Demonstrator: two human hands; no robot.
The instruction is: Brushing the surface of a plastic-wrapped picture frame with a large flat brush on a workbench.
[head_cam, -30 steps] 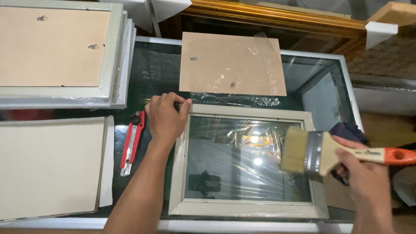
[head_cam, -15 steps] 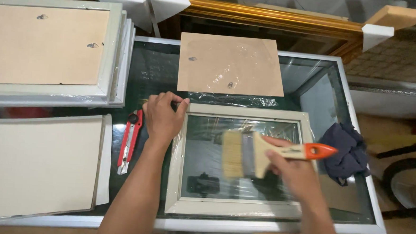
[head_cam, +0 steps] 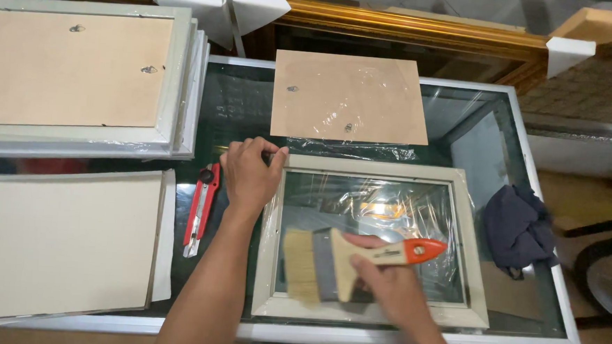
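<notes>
Near the counter's (head_cam: 531, 142) front edge, the left hand (head_cam: 250, 176) pins the pale frame's (head_cam: 470, 236) upper-left corner, steadying it while the right hand (head_cam: 390, 288), clamped around a flat brush (head_cam: 336, 264), lays bristles on the glass.

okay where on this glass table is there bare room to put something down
Bare glass table shows between the stacked frames and the backing board, and between the board and dark cloth. Crowded: left hand by the red cutter; right hand brushing the frame.
</notes>
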